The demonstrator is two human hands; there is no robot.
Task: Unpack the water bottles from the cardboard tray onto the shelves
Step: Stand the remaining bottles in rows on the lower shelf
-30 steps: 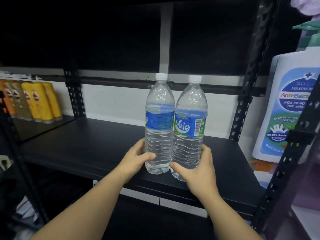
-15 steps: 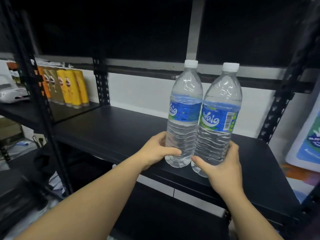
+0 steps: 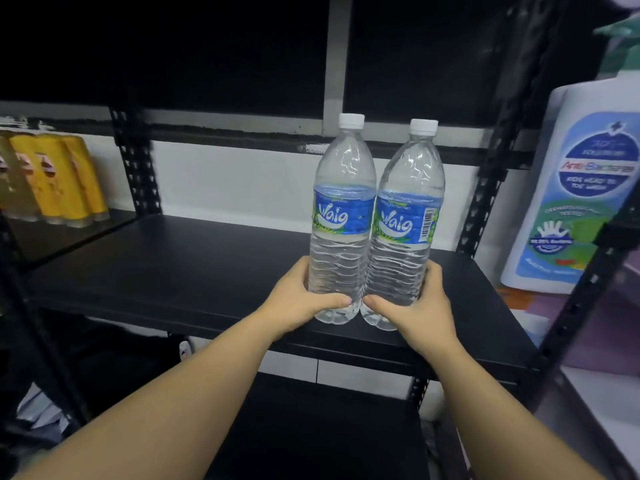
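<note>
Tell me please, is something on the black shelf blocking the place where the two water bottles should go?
Nothing visible does. The left hand and right hand each hold a water bottle upright over the black shelf, whose surface around them is bare. The yellow bottles stand on the neighbouring shelf, far left.

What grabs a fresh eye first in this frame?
Two clear Waig water bottles, the left bottle and the right bottle, stand centre frame on the black shelf, gripped low by the left hand and right hand. A big white anti-bacterial wash bottle looms at right.
</note>
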